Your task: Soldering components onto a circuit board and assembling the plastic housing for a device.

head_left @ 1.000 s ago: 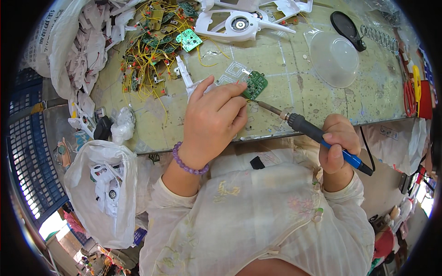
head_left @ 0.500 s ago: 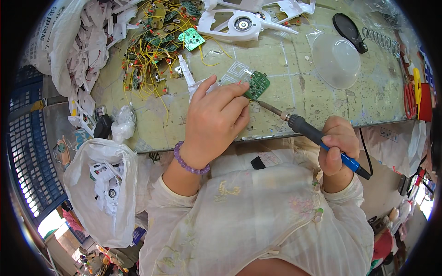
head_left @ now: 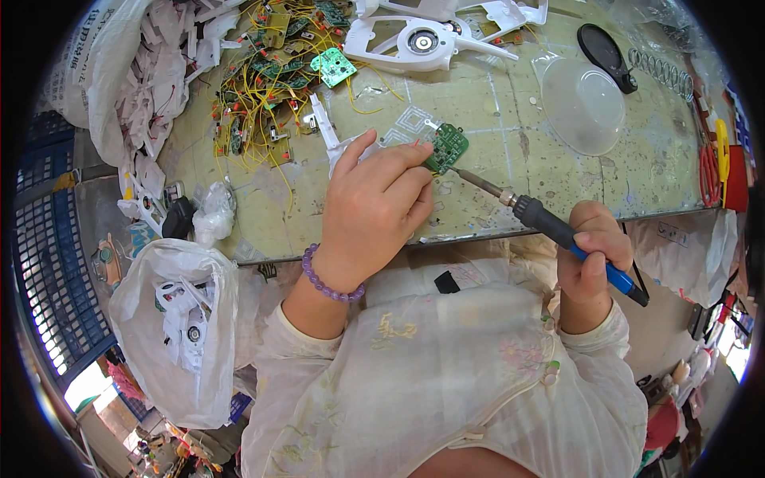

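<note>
While I am watching remotely, my left hand (head_left: pixel 374 201) is holding a flat, component-studded green circuit board (head_left: pixel 452 146) by its nine-o'clock edge, over the scuffed table (head_left: pixel 550 187), at one o'clock from the view's centre. My right hand (head_left: pixel 594 253) is wrapping round the blue handle of a slim soldering iron (head_left: pixel 547 222); its metal tip is pointing toward ten o'clock, the long axis running to four. Compared with half a second ago, iron and right hand are sitting slightly further toward three o'clock.
</note>
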Motion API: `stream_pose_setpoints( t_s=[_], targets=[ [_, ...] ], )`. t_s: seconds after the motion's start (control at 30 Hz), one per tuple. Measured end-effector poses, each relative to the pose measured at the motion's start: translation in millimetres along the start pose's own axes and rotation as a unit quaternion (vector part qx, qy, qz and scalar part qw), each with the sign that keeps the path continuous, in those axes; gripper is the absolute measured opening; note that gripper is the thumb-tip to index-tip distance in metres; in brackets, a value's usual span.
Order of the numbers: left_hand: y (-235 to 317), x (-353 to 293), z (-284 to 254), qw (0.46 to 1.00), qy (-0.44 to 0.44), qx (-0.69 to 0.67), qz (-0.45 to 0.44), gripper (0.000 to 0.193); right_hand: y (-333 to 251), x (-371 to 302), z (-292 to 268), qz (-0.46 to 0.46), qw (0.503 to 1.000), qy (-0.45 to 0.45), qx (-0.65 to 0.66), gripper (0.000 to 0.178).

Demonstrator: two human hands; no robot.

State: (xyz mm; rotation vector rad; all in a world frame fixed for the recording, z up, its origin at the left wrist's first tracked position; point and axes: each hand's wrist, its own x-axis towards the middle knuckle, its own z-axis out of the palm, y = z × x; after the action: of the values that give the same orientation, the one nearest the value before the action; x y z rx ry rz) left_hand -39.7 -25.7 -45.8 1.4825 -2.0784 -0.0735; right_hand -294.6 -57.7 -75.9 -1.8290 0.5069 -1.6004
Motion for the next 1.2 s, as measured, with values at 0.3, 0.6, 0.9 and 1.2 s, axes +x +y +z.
stream_pose_setpoints(
  t_s=[0.3, 0.6, 0.9, 1.2],
  targets=[
    [0.3, 1.1, -3.2, 1.000, -0.003, 0.000, 0.009, 0.017, 1.0, -2.7, 2.4, 0.030, 0.997, 0.071, 0.001, 0.022],
    [13.6, 9.0, -22.3, 0.990, 0.049, 0.056, -0.118, 0.018, 4.6, -3.6, 5.7, 0.013, 0.993, 0.115, -0.002, 0.019],
    [18.1, 9.8, -12.6, 0.993, 0.005, 0.059, -0.099, 0.008, 1.5, -1.0, 5.5, 0.039, 0.994, 0.097, 0.019, 0.020],
    [11.4, 10.8, -8.6, 0.997, -0.030, 0.051, -0.041, 0.013, 1.2, -3.0, 6.7, 0.044, 0.993, 0.106, 0.034, 0.021]
  ],
)
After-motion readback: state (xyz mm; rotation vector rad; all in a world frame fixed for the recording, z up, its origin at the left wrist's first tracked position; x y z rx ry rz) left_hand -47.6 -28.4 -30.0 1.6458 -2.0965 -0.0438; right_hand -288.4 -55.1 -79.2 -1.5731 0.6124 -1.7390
